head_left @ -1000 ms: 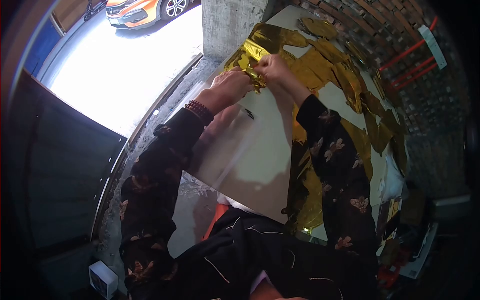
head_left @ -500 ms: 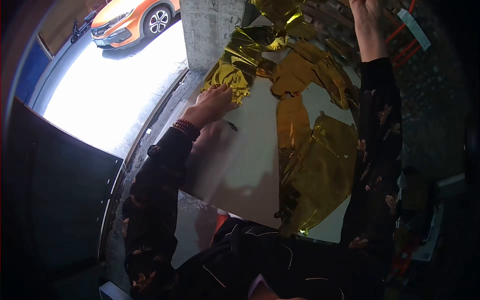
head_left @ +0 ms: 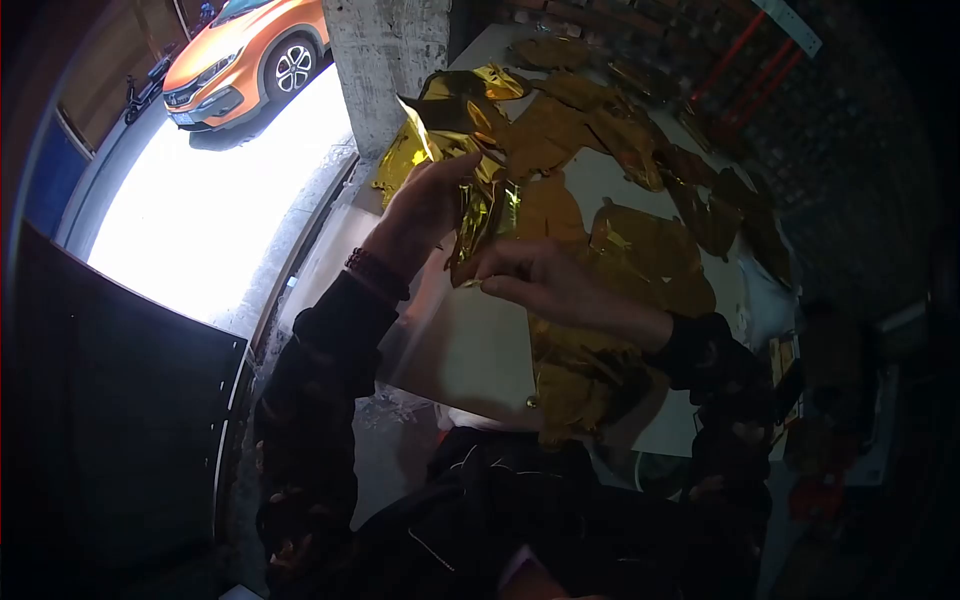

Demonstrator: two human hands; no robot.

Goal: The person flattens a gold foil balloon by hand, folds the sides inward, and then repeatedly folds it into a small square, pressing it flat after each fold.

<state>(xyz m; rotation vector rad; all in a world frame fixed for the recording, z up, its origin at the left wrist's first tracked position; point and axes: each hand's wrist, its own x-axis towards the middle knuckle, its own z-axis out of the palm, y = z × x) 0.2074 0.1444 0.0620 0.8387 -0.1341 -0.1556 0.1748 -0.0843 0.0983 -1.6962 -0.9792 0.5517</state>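
My left hand (head_left: pixel 422 208) grips a crumpled, shiny gold foil piece (head_left: pixel 482 215) over the left part of the pale table (head_left: pixel 470 355). The foil hangs down between my two hands. At its lower end my right hand (head_left: pixel 540 280) is closed in a pinch, fingertips on the foil's edge. More flat gold foil pieces (head_left: pixel 650 250) with rounded outlines lie spread and overlapping behind and to the right of my hands. My left palm and fingers partly hide the held piece.
A concrete pillar (head_left: pixel 390 70) stands at the table's far left corner. Beyond it an orange car (head_left: pixel 245 65) is parked outside in bright light. A dark panel (head_left: pixel 120 400) is at the left, and a brick wall (head_left: pixel 640 50) runs behind the table.
My right hand has come down from the far upper right to the foil beside my left hand. The foil at my left hand is now lifted off the table. The view has shifted slightly.
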